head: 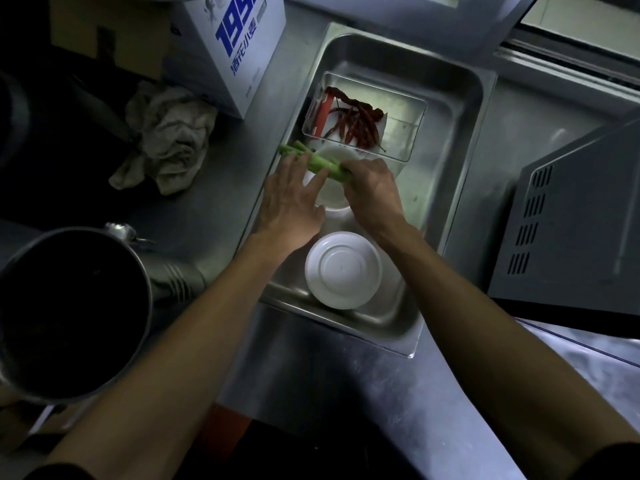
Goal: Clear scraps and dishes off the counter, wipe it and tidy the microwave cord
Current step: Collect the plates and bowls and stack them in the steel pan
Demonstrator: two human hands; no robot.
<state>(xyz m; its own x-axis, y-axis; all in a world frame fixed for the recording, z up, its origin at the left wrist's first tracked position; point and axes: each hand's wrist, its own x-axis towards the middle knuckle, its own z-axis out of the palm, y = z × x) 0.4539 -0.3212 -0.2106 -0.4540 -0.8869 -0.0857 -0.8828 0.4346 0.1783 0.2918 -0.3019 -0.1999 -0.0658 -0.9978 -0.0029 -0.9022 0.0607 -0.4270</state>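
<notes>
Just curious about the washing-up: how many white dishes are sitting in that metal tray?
2: an upturned bowl at the tray's near end, and one mid-tray, partly under both hands. More may be hidden.

Tray (460, 140): on the counter (346, 393), between the cloth (169, 140) at left and the microwave (571, 220) at right.
Container (412, 133): in the tray's far part, chillies (353, 123) inside.
Bowl (343, 270): upturned, in the tray's near end.
Stalks (311, 159): in the tray, across a dish (332, 195).
Box (235, 46): behind the cloth.
Pot (69, 313): near left.
</notes>
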